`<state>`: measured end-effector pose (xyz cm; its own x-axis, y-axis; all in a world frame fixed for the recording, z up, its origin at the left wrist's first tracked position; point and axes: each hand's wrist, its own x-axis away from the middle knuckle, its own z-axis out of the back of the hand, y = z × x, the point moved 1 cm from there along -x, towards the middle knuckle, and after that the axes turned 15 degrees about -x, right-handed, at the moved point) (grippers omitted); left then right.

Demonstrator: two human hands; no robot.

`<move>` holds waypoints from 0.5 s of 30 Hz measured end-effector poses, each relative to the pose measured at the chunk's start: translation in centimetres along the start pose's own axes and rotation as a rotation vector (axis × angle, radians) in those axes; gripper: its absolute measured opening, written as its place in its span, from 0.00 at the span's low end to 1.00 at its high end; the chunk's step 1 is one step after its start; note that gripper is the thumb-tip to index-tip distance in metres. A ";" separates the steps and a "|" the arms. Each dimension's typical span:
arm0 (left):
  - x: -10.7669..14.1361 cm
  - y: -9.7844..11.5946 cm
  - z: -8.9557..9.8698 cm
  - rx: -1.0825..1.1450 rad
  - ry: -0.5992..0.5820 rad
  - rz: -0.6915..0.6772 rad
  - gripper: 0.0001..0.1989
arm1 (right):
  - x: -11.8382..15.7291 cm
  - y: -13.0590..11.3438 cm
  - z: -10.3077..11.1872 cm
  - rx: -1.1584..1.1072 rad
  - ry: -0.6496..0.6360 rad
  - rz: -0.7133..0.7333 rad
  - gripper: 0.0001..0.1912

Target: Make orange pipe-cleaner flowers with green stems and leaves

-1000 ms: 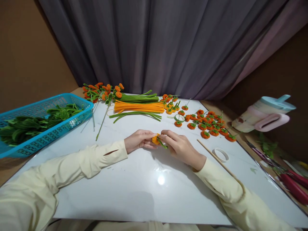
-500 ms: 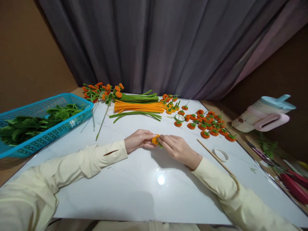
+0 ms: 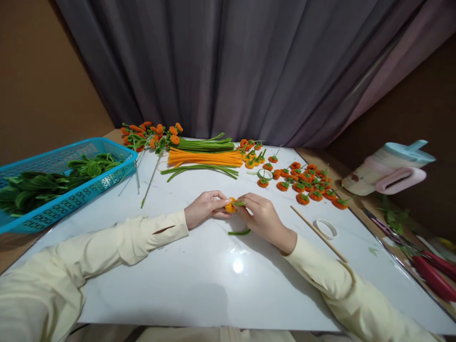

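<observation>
My left hand (image 3: 205, 209) pinches a small yellow-orange fuzzy ball (image 3: 230, 205), made of pipe cleaner, between thumb and fingers over the middle of the table. Close against its right side, my right hand (image 3: 263, 219) grips a green pipe cleaner (image 3: 239, 204) with thumb and forefinger. Below the right hand a green length (image 3: 238, 232) shows; whether it joins the pinched one is hidden by the fingers. Behind the hands lie a bundle of orange pipe cleaners (image 3: 204, 157) and loose green pipe cleaners (image 3: 203, 169).
Several orange balls with green tops (image 3: 302, 198) sit at the back right. A blue basket (image 3: 67, 199) of green leaves stands left. On the right are a wooden stick (image 3: 317, 232), a white tape ring (image 3: 327, 229), a tumbler (image 3: 384, 168) and red-handled pliers (image 3: 432, 278).
My right hand has turned slightly, bringing the green pipe cleaner up at the ball's right side. A green length now shows below that hand. My left hand stays nearly still.
</observation>
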<state>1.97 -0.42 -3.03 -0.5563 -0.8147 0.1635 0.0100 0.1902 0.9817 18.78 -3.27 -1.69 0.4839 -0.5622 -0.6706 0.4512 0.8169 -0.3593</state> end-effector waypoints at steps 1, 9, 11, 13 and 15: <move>0.0 0.0 0.0 -0.006 0.001 -0.006 0.20 | -0.1 -0.1 0.0 -0.071 0.001 -0.065 0.08; 0.1 -0.2 -0.1 -0.096 0.042 -0.076 0.20 | -0.6 -0.4 0.2 -0.562 0.042 -0.627 0.08; 0.1 -0.2 -0.2 -0.105 0.047 -0.099 0.19 | -0.7 -0.4 0.2 -0.666 0.068 -0.719 0.10; 0.1 -0.2 -0.2 -0.105 0.050 -0.126 0.18 | -0.7 -0.3 0.2 -0.739 0.090 -0.782 0.12; 0.2 -0.3 -0.3 -0.096 0.041 -0.147 0.17 | -0.8 -0.3 0.2 -0.795 0.107 -0.822 0.13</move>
<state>2.12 -0.75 -3.25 -0.5236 -0.8517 0.0190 0.0113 0.0154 0.9998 18.35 -3.09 -0.91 0.1788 -0.9805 -0.0820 -0.0185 0.0800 -0.9966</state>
